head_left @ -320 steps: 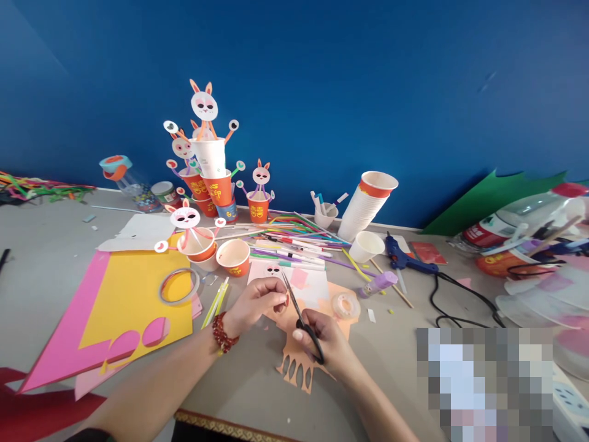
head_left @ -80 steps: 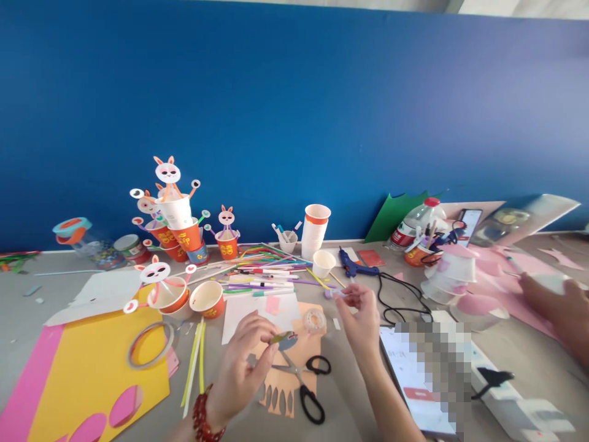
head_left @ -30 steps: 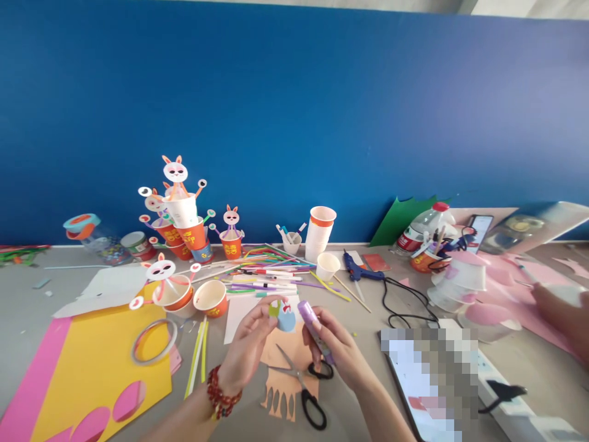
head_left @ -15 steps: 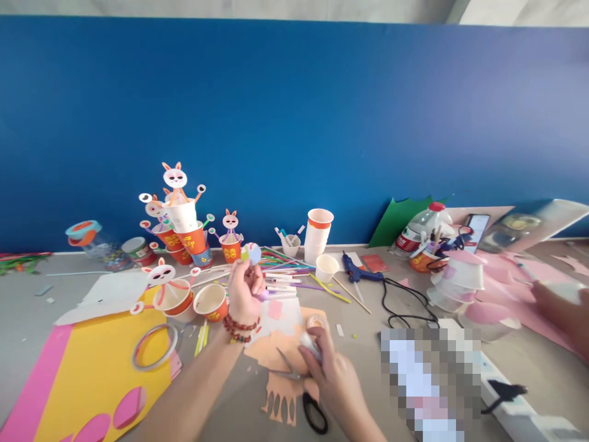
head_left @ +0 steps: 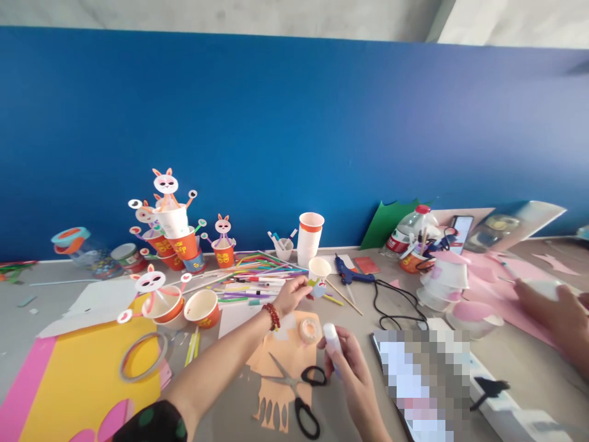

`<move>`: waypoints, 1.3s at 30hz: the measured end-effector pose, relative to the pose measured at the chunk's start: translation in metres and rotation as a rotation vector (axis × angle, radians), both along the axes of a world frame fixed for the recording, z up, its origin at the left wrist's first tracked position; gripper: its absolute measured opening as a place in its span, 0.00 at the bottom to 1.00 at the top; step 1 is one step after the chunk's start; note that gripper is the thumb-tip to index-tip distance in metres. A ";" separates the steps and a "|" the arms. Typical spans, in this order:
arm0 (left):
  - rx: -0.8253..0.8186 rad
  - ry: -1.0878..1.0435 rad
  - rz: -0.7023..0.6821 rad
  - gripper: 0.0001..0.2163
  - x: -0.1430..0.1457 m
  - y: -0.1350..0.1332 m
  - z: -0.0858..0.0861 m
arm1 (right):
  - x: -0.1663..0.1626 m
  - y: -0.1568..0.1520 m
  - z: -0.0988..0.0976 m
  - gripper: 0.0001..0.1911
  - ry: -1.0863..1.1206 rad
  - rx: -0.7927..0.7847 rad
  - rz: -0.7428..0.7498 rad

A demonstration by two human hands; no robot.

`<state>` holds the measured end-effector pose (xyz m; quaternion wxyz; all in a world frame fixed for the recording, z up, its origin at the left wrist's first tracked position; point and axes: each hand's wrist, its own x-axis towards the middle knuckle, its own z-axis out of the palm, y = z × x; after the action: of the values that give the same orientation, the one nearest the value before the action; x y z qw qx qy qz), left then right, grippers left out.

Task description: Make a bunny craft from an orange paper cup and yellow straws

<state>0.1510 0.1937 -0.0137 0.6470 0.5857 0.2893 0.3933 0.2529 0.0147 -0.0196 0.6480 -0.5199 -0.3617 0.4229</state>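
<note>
My left hand (head_left: 293, 293), a beaded bracelet at its wrist, pinches a small blue-and-green piece with a red mark (head_left: 319, 288) just in front of a white paper cup (head_left: 319, 267). My right hand (head_left: 346, 359) is closed around a white stick that looks like a glue stick (head_left: 332, 339), its rounded end pointing up and away. Left of that hand, opened scissors (head_left: 291, 382) with black handles lie on cut orange paper (head_left: 272, 412). A roll of clear tape (head_left: 309, 331) rests between my hands.
Paper-cup rabbits (head_left: 165, 184) stand at the left near yellow paper (head_left: 87, 362). Pens and pipe cleaners (head_left: 257, 276) lie behind. To the right are a blue glue gun (head_left: 352, 273), its black cable, a power strip (head_left: 497, 393) and another person's hand (head_left: 547, 307).
My left hand has moved right and lower with the small piece, to in front of the white cup. My right hand has shifted right with the white stick. The view has tilted slightly.
</note>
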 end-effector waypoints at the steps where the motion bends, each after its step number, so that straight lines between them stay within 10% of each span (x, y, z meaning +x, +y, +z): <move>1: -0.001 0.001 0.009 0.12 -0.003 0.000 0.002 | -0.001 0.000 0.001 0.23 0.010 0.000 0.004; 19: 0.105 0.044 0.169 0.10 -0.112 -0.107 0.055 | -0.028 -0.002 0.025 0.20 0.282 -0.020 0.271; 30: 1.309 0.379 0.324 0.11 -0.135 -0.128 0.053 | -0.055 0.002 0.045 0.15 0.109 0.151 0.173; 39: 1.411 0.421 0.412 0.12 -0.142 -0.129 0.039 | -0.048 0.003 0.041 0.10 -0.061 0.308 0.202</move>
<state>0.0089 0.0646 0.0252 -0.0356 0.8571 0.1902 0.4774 0.2046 0.0179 0.0217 0.6629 -0.3883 -0.4920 0.4095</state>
